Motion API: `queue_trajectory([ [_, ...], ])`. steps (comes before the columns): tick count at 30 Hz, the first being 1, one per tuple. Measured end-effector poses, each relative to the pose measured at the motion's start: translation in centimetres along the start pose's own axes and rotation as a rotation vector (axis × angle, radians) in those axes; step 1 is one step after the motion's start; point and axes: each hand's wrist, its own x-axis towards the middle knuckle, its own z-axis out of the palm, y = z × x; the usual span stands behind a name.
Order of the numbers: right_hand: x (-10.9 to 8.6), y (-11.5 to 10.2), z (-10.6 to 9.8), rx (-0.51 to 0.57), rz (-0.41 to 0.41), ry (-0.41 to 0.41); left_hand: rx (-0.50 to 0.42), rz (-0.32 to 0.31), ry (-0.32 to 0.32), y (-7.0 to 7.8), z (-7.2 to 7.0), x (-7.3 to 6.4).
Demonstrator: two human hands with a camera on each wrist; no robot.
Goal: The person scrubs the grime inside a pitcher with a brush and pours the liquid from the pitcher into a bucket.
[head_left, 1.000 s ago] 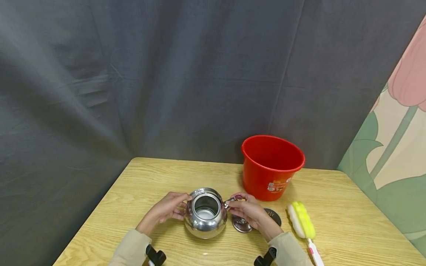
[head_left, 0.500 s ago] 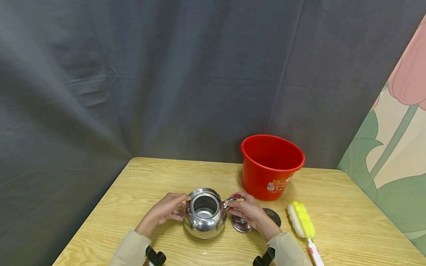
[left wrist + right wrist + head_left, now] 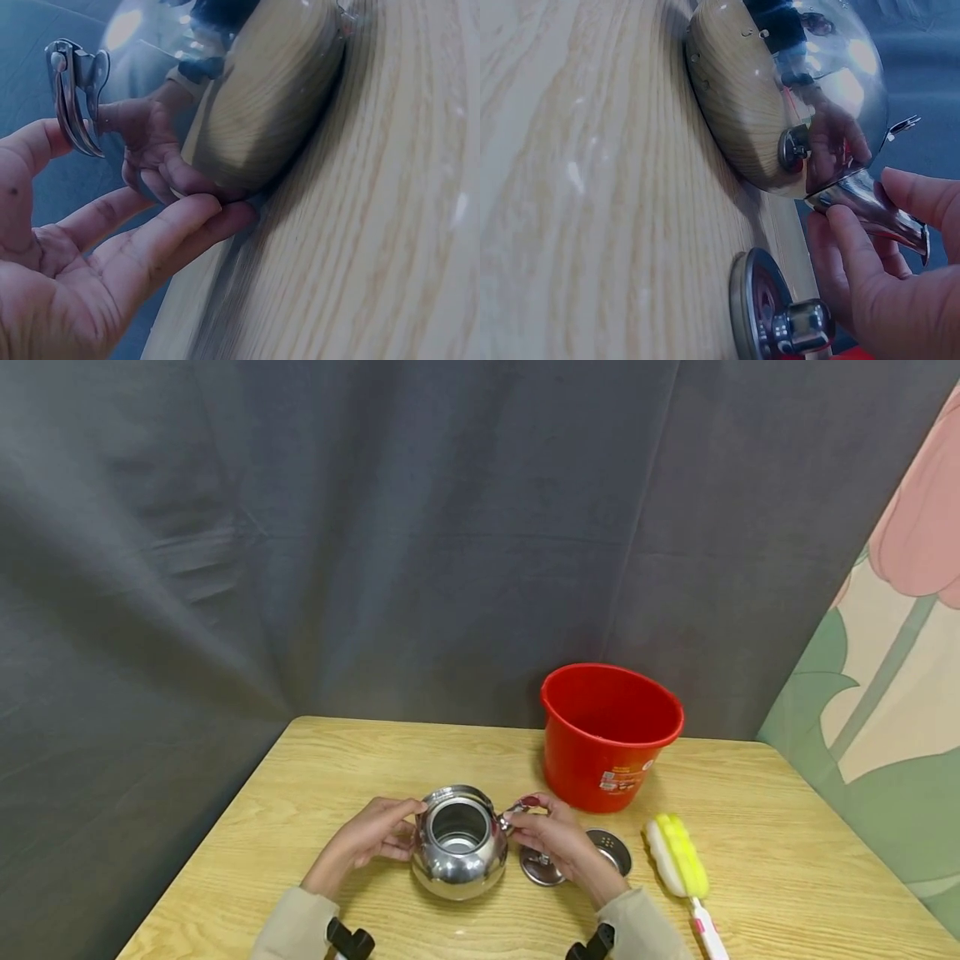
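A shiny steel teapot, round-bellied and lidless, stands upright on the wooden table with its wide mouth facing up. My left hand holds its left side. In the left wrist view, the thumb is at a metal lug while the fingertips lie against the lower belly. On the other side my right hand pinches the short spout between thumb and fingers. Beneath the right hand lies the round steel lid, its knob showing in the right wrist view. A perforated strainer is partly hidden behind the right wrist.
A red bucket stands at the back right of the table. Right of the strainer lies a yellow and white sponge brush with a white handle. A grey curtain hangs behind the table's far edge.
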Motion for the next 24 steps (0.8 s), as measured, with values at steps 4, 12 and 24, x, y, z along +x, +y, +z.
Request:
queue_trajectory([
  [4,0.0,0.1,0.3,-0.009,-0.016,0.004,-0.013,0.001,-0.001,-0.2,-0.3,-0.1],
  [12,-0.2,-0.2,0.2,-0.022,-0.037,0.008,-0.024,0.012,-0.001,-0.1,-0.4,-0.1],
  [24,-0.9,-1.6,-1.0,-0.109,-0.100,0.035,-0.097,0.098,-0.027,0.0,-0.2,0.1],
])
